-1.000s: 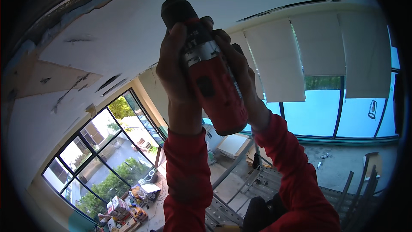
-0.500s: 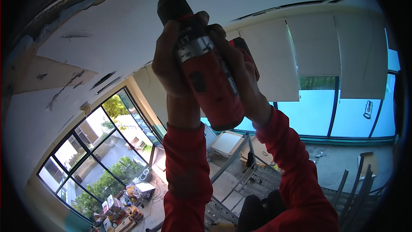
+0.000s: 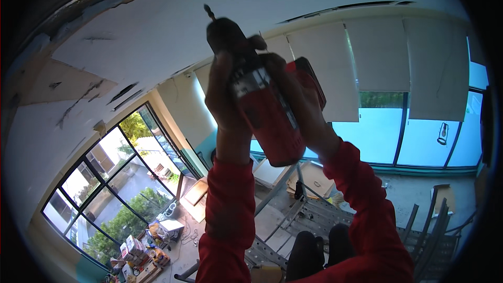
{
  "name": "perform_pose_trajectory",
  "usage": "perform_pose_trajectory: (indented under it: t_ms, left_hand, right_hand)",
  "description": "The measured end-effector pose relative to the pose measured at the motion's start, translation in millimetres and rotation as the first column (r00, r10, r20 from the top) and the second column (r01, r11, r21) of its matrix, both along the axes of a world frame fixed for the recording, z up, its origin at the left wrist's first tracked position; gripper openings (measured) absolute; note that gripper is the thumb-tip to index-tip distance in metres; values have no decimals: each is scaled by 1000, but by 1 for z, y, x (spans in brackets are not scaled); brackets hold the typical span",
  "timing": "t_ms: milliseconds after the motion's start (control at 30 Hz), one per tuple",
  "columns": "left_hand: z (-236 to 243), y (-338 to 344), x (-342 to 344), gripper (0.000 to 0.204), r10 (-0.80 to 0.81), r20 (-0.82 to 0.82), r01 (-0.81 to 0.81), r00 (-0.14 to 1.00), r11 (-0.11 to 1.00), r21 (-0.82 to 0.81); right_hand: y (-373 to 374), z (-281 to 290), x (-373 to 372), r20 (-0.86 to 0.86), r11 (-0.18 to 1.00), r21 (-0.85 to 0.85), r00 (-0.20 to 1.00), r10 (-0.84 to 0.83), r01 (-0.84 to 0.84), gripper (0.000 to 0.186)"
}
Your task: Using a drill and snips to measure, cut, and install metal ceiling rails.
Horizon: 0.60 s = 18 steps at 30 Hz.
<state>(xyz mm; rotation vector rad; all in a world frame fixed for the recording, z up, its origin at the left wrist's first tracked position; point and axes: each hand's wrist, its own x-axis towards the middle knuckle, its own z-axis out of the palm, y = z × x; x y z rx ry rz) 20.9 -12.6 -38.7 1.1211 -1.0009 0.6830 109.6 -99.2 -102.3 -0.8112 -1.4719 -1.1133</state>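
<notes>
Left hand [image 3: 226,102] and right hand [image 3: 305,107] both curl round one red, black and silver drill [image 3: 271,133]; its one thin, dark bit [image 3: 209,12] points toward the flat, white ceiling [image 3: 146,34].

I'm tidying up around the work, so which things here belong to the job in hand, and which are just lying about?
In use:
- red-and-black power drill, held by left hand and right hand
- bit in its nose

Apparently lying about:
- pile of packages by the window
- brown board
</notes>
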Motion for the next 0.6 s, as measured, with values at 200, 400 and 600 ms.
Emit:
perform_pose_trajectory:
  t_ms: [200, 400, 600]
  left_hand:
    - [-178, -23, -5, 62, -78, -377, -52, 923, 945, -323]
    - [-429, -34, 6, 38, -523, -802, -417, 289, 685, -597]
    - [-550, -67, -23, 39, -524, -829, -474, -196, 791, -388]
  right_hand:
    - [-46, -172, -15, -211, 933, -352, 965, -153, 71, 73]
    - [-103, -418, -56, -494, 491, -836, 723, -484, -243, 84]
    - [-173, -431, -129, -626, 361, -736, 374, -684, -573, 86]
